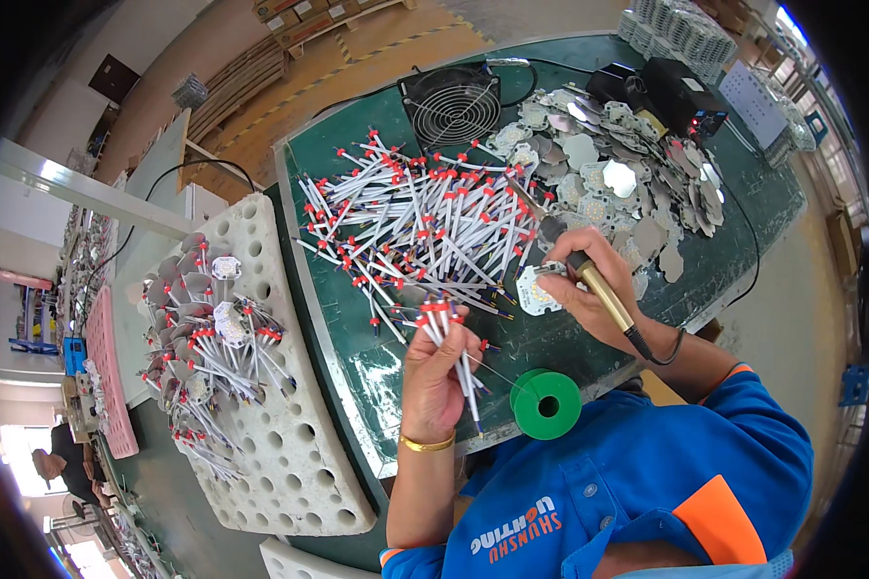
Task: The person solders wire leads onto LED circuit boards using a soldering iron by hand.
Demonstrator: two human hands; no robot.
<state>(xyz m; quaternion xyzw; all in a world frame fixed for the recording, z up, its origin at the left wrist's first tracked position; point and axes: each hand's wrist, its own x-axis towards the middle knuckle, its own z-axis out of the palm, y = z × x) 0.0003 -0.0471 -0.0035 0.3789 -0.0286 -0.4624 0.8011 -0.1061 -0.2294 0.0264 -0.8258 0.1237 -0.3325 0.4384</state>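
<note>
The left hand (434,372) holds a small bundle of white wires (449,333) with red ends, the grip closed around their middle. The wires look thin, light and easy to bend, so it seems best to take them by the sleeve, not by the bare tips. The right hand (589,294) has its grip wrapped around a soldering iron (599,289), whose tip points away from the grip, over a small round LED board (536,289) on the green tabletop (512,343). A green solder spool (546,403) lies below both grips.
</note>
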